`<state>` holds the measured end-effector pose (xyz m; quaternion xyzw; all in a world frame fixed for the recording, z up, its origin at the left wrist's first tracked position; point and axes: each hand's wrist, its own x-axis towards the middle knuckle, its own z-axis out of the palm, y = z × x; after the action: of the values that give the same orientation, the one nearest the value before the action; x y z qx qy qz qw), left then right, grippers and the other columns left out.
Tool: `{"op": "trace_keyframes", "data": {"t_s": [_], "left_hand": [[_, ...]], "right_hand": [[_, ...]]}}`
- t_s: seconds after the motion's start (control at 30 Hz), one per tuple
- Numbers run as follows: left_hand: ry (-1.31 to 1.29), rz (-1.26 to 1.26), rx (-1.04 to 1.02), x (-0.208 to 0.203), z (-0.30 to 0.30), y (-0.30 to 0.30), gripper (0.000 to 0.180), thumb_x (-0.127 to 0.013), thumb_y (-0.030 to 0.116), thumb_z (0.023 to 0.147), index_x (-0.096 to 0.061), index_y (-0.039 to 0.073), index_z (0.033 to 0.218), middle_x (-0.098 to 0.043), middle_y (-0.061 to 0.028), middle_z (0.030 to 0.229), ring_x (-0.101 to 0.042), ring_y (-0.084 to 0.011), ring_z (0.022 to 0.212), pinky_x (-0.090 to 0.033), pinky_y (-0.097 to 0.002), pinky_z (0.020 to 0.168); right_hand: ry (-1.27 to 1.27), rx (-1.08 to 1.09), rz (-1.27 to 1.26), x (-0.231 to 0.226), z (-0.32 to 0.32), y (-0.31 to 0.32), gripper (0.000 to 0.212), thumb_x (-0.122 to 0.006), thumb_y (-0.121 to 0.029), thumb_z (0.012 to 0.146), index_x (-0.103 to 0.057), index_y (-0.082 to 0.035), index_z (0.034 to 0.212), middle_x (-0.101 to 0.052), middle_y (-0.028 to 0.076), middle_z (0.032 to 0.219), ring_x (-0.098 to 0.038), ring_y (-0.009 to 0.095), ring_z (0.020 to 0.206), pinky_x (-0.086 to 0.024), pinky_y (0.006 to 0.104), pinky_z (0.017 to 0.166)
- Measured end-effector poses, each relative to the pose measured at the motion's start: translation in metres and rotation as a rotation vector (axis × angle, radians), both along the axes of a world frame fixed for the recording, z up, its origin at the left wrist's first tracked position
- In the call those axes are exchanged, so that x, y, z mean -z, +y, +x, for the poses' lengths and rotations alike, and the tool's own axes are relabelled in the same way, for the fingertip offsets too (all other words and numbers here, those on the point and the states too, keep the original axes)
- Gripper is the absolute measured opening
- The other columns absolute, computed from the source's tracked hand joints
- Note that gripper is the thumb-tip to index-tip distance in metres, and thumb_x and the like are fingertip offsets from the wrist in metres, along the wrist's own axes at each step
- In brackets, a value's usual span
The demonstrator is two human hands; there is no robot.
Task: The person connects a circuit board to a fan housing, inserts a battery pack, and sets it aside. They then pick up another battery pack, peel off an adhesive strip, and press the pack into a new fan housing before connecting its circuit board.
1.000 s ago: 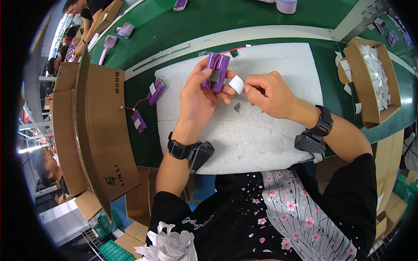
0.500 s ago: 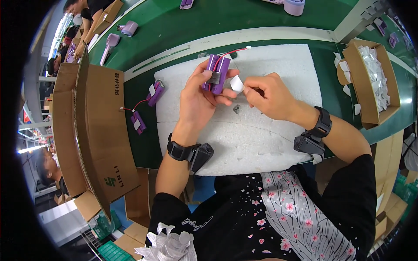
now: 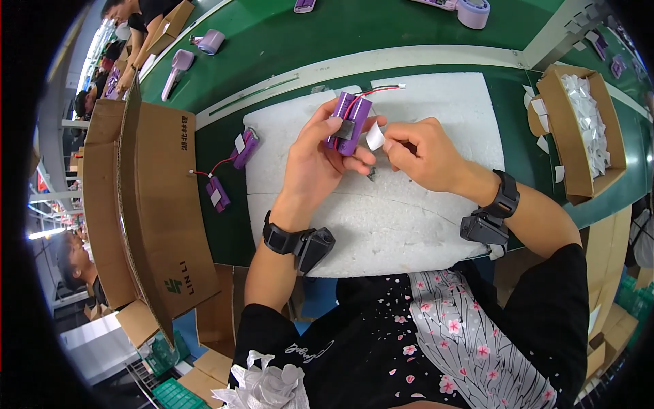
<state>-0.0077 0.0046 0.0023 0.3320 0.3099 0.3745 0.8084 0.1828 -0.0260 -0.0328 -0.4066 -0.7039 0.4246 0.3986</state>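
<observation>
My left hand [image 3: 315, 158] is closed round a purple battery pack [image 3: 354, 114] of two cells side by side. A dark grey pad sits on the pack near my thumb, and red and black wires run off its top to a small white connector [image 3: 401, 86]. Beside the pack, my right hand [image 3: 426, 153] pinches a small white sticker [image 3: 375, 136] between thumb and forefinger. The sticker stands close to my left fingertips; whether it touches them I cannot tell. Under my hands lies a white foam sheet [image 3: 409, 232].
Left of the foam lie two more purple battery packs [image 3: 246, 148] [image 3: 217, 194] with white stickers. A tall cardboard box [image 3: 160, 225] stands at the left, and a carton [image 3: 615, 146] of white stickers at the right. Lilac device parts [image 3: 180, 63] lie beyond the rail; co-workers are at far left.
My left hand and the battery pack have shifted slightly to the right and down. The pinched sticker has moved a little to the right and down, and the wires have swung with the pack.
</observation>
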Motion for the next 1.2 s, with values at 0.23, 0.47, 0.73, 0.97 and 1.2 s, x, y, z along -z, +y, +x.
{"op": "trace_keyframes", "data": {"t_s": [0.23, 0.47, 0.73, 0.97, 1.2], "left_hand": [[0.025, 0.016, 0.013, 0.003, -0.001, -0.001, 0.044, -0.044, 0.022, 0.089, -0.035, 0.001, 0.127, -0.058, -0.0225, 0.109, -0.066, -0.0257, 0.069, -0.055, -0.0317, 0.056], [0.047, 0.007, -0.019, 0.006, -0.002, 0.000, 0.043, -0.045, 0.020, 0.089, -0.036, 0.002, 0.126, -0.059, -0.0176, 0.101, -0.066, -0.0268, 0.069, -0.054, -0.0328, 0.054], [0.049, -0.028, -0.013, 0.005, -0.001, -0.001, 0.038, -0.046, 0.015, 0.089, -0.038, 0.001, 0.123, -0.059, -0.0157, 0.098, -0.066, -0.0268, 0.068, -0.056, -0.0353, 0.057], [0.050, -0.032, -0.044, 0.006, -0.001, 0.000, 0.037, -0.047, 0.015, 0.089, -0.038, 0.001, 0.122, -0.059, -0.0149, 0.093, -0.066, -0.0260, 0.068, -0.056, -0.0349, 0.061], [0.043, -0.034, -0.035, 0.007, 0.000, 0.000, 0.036, -0.048, 0.014, 0.089, -0.038, 0.003, 0.122, -0.059, -0.0135, 0.091, -0.064, -0.0237, 0.068, -0.054, -0.0344, 0.065]], "right_hand": [[0.022, 0.007, 0.003, 0.000, -0.001, 0.001, 0.018, -0.048, -0.010, 0.086, -0.055, 0.000, 0.072, -0.055, 0.005, 0.053, -0.050, 0.011, 0.045, -0.038, 0.0259, 0.044], [-0.011, 0.005, -0.010, -0.002, 0.000, 0.002, 0.019, -0.048, -0.011, 0.086, -0.055, -0.001, 0.071, -0.055, 0.005, 0.053, -0.049, 0.011, 0.045, -0.037, 0.0260, 0.044], [-0.025, 0.009, -0.014, -0.002, -0.001, 0.000, 0.019, -0.048, -0.011, 0.086, -0.056, -0.001, 0.072, -0.055, 0.005, 0.053, -0.049, 0.011, 0.045, -0.037, 0.0264, 0.044], [-0.026, 0.006, -0.024, -0.002, -0.002, 0.002, 0.020, -0.049, -0.013, 0.087, -0.057, -0.001, 0.073, -0.056, 0.006, 0.054, -0.050, 0.011, 0.046, -0.037, 0.0263, 0.045], [0.000, 0.000, -0.114, -0.011, -0.002, 0.000, 0.023, -0.051, -0.018, 0.089, -0.057, -0.001, 0.074, -0.057, 0.005, 0.055, -0.053, 0.009, 0.049, -0.039, 0.0250, 0.046]]}}
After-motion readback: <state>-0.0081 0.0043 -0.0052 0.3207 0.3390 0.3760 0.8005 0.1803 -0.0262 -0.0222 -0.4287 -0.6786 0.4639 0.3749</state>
